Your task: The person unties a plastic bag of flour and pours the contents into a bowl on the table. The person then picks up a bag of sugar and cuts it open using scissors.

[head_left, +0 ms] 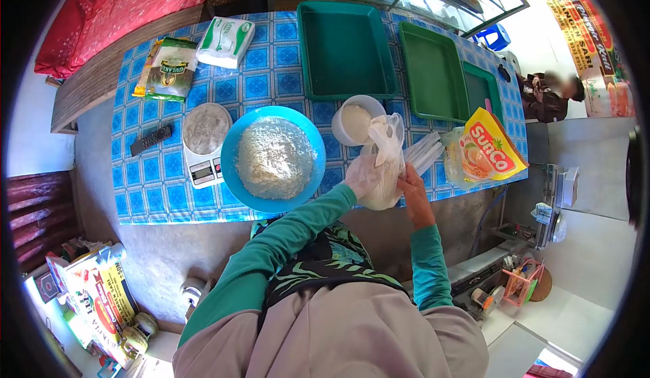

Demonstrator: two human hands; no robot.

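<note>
A clear plastic bag (383, 175) with pale contents hangs at the table's front edge, between my hands. My left hand (363, 175), whitened with powder, is closed on the bag's left side. On its right side, the fingers of my right hand (414, 192) grip the plastic. Just behind the bag stands a white tub (343, 129) with pale powder inside. To the left, a blue basin (232, 154) holds a heap of white flour (274, 158). Beside that basin is a white digital scale (203, 169) with a dusty round top.
Green trays (349, 97) (433, 66) lie at the back. A yellow SunCo pouch (489, 149) and clear plastic (423, 153) are on the right. A Gulaku bag (169, 70), a white-green packet (225, 41) and a black remote (151, 140) lie left. A person (550, 99) is at far right.
</note>
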